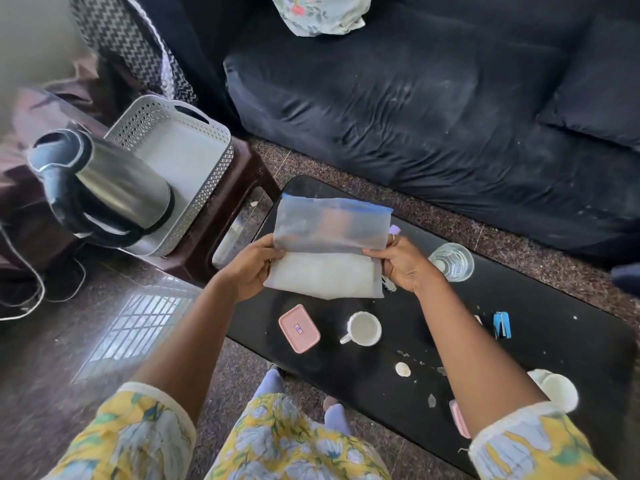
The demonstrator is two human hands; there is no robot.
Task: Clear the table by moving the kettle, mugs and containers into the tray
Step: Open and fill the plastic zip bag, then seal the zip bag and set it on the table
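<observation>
Both hands pinch bag (pixel 329 247) by side edges: my left hand (pixel 254 268), my right hand (pixel 403 266), above table (pixel 554 368). Kettle (pixel 107 188) already in tray (pixel 194 147); mug (pixel 363 329), pink box (pixel 299 328) remain. Risk: slack bag sags, contents shift, thin film slips from fingertips.

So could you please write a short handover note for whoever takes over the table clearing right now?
Hands: left hand and right hand together hold a zip bag of white contents above the black table.
Done: the kettle stands in the grey tray on the brown stool.
Left on the table: pink lidded container, white mug, glass, a second white mug and another pink container, both partly hidden by the right arm.
Next: probably place the bag in the tray, then the rest.
</observation>
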